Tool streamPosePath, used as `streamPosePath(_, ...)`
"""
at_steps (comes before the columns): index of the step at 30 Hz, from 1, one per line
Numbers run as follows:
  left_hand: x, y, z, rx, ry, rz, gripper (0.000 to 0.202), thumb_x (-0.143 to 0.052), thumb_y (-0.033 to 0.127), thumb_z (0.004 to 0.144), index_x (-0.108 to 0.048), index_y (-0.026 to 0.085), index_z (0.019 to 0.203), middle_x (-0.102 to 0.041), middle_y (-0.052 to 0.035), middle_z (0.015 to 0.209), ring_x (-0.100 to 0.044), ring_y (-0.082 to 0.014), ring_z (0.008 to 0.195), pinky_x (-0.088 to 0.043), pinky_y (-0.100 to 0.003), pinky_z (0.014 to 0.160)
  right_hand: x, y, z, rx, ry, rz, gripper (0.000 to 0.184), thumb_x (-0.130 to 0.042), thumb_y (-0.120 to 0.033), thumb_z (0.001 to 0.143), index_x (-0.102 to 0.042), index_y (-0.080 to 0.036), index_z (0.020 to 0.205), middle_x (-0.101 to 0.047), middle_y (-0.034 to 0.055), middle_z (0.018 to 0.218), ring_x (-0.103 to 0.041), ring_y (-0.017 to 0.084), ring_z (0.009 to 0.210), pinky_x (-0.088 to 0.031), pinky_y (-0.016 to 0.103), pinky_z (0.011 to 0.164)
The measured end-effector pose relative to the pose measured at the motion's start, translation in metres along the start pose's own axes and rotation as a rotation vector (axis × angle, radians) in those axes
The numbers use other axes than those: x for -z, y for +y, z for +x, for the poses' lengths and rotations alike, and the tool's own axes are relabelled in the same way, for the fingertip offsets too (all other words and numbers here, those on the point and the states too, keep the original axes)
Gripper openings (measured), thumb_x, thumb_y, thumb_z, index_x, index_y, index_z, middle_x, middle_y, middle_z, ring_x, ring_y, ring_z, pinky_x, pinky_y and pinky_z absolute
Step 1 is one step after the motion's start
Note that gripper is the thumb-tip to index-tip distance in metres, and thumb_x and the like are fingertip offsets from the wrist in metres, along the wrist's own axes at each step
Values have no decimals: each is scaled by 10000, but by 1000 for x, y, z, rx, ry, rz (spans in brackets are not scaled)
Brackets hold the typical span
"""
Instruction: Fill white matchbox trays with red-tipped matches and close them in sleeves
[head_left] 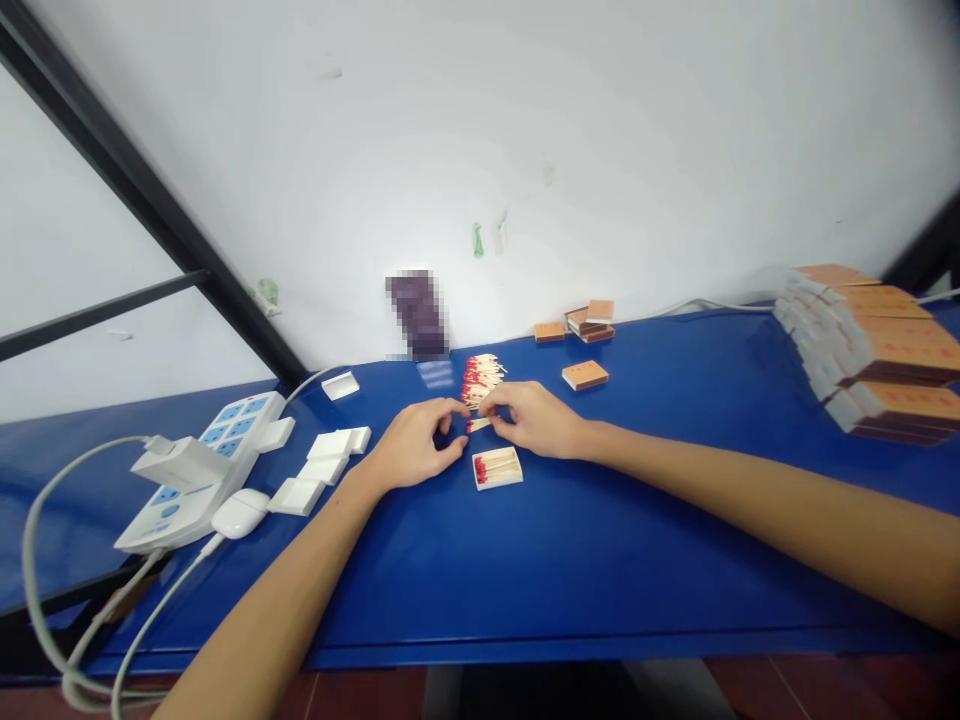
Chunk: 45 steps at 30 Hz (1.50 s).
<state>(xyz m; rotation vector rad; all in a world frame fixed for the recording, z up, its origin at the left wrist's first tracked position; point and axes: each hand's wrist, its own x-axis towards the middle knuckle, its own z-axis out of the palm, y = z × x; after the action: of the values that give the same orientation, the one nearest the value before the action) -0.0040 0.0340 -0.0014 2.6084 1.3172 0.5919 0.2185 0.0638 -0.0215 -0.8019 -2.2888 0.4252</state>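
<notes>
My right hand [536, 420] is closed in a pinch on a few matches [478, 425], their red heads pointing left. Just left of those heads is my left hand [418, 442], with thumb and index finger curved and apart and nothing visible between them. A loose pile of red-headed matches [482, 378] lies right behind both hands. In front of them sits a white matchbox tray [499, 483] partly filled with matches, heads to the left. Part of the pinched matches is hidden by my right fingers.
Orange matchboxes [585, 375] lie at the back right, near large stacks of matchboxes [892, 345] at far right. White empty trays [322, 470] stand on the left beside a power strip [214, 465] with cables. A blurred dark object [418, 315] leans on the wall.
</notes>
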Motion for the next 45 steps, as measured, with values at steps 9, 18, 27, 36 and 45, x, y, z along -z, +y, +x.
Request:
streamPosePath(9, 0, 1, 0, 8, -25, 2, 218, -565, 276, 847, -632, 212, 1045, -546, 24, 710, -500, -122, 616, -377, -258, 602, 0, -1, -1, 13, -6, -1, 227, -595, -70, 759, -690, -198, 919, -707, 0, 852, -568, 110, 667, -410, 228, 658)
streamPosePath(18, 0, 0, 0, 18, -41, 4, 246, -554, 238, 838, -626, 211, 1071, -548, 20, 718, -511, -131, 636, -380, -263, 612, 0, 0, 0, 15, -9, 17, 249, -600, -66, 755, -697, -198, 942, -704, -3, 842, -568, 106, 664, -412, 232, 662)
streamPosePath(27, 0, -7, 3, 61, 60, 41, 315, -449, 114, 822, -632, 181, 1069, -559, -11, 795, -536, -159, 728, -409, -283, 678, 1, -1, -1, 14, -11, 8, 233, -601, -77, 762, -693, -191, 943, -706, 5, 854, -558, 106, 655, -410, 236, 667)
streamPosePath(36, 0, -5, 3, 59, 6, 60, 322, -437, 147, 870, -652, 172, 1109, -604, -37, 868, -559, -168, 767, -421, -287, 690, 3, -3, 2, 4, -58, -4, 150, -602, -92, 769, -688, -187, 847, -710, 15, 857, -603, 142, 752, -420, 263, 711)
streamPosePath(45, 0, 2, 3, 19, -14, 51, 279, -445, 150, 873, -659, 195, 1046, -587, -16, 816, -540, -153, 739, -403, -274, 682, 1, 0, 1, 19, -45, 20, 195, -605, -70, 767, -709, -197, 873, -716, 5, 861, -596, 124, 718, -413, 241, 677)
